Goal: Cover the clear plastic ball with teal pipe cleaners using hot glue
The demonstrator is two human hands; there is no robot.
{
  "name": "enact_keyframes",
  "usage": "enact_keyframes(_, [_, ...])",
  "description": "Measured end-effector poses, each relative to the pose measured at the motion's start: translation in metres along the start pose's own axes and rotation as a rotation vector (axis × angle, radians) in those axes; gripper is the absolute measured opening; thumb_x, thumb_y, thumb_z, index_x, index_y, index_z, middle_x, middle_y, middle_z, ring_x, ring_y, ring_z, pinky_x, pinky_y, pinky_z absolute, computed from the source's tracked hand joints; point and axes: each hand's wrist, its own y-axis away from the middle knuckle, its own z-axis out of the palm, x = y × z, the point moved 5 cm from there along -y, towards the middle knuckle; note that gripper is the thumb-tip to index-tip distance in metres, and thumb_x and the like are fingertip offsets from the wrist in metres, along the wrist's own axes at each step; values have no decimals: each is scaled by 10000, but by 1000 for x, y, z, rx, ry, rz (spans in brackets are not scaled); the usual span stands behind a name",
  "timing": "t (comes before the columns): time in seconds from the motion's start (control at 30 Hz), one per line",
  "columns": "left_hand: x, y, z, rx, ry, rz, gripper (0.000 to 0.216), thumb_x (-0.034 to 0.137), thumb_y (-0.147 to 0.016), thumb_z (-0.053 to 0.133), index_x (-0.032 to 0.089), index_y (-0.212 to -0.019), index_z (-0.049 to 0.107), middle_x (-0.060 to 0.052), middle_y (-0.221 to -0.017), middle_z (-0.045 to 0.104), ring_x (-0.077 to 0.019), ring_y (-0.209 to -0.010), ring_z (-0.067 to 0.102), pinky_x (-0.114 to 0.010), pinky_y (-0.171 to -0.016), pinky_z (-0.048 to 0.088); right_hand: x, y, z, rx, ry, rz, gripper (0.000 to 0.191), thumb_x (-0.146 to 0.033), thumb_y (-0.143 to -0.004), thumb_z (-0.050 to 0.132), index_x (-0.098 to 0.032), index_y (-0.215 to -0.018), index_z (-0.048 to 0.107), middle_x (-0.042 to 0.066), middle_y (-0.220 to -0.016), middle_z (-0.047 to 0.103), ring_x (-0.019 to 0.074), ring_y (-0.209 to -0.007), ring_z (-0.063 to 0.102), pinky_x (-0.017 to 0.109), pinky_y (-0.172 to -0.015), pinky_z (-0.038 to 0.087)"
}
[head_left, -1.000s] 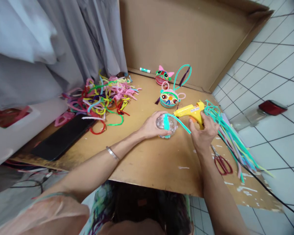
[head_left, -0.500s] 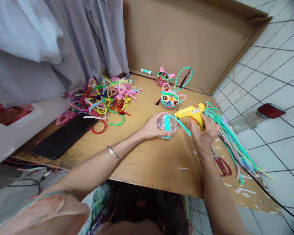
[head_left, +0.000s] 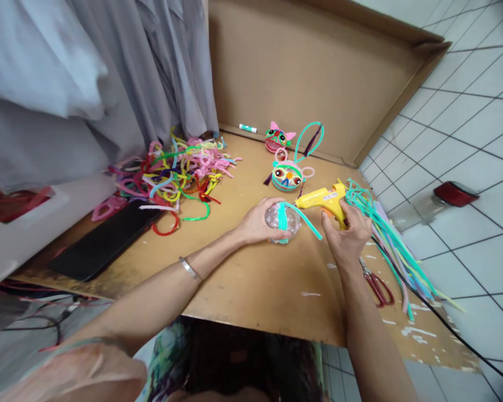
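My left hand (head_left: pixel 263 221) is closed around a clear plastic ball (head_left: pixel 294 222) above the wooden table. A turquoise pipe cleaner (head_left: pixel 282 215) runs over the ball in a band, and its loose end sticks out to the right. In my right hand (head_left: pixel 349 230) is a yellow hot glue gun (head_left: pixel 321 199), gripped by its handle. The nozzle points left, close to the pipe cleaner where it leaves the ball; whether they touch I cannot tell. Just beyond stands a decorated ball with a face (head_left: pixel 287 176), pink loop ears and a turquoise loop.
A tangled heap of coloured pipe cleaners (head_left: pixel 180 173) lies left, beside a black phone-like slab (head_left: pixel 104 240). Red-handled scissors (head_left: pixel 378 287) and straight pipe cleaners (head_left: pixel 398 251) lie right, near the cord. At the back are a second face ball (head_left: pixel 276 138), a glue stick (head_left: pixel 247 128) and cardboard (head_left: pixel 302 72).
The view has shifted slightly. Both hands keep their hold, and the glue gun's nozzle stays close to the ball; little else differs.
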Motion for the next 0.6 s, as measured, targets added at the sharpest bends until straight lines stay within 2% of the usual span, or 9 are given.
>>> enact_keyframes(0.6, [1, -1, -1, -1, -4, 16, 822, 385, -550, 863, 196, -1292, 563, -95, -1261, 617, -272, -1121, 627, -443, -1009, 506, 0, -2, -2, -41, -3, 19, 368, -461, -835, 609, -184, -1072, 662, 89, -962, 746, 238, -876, 672, 366, -797, 410])
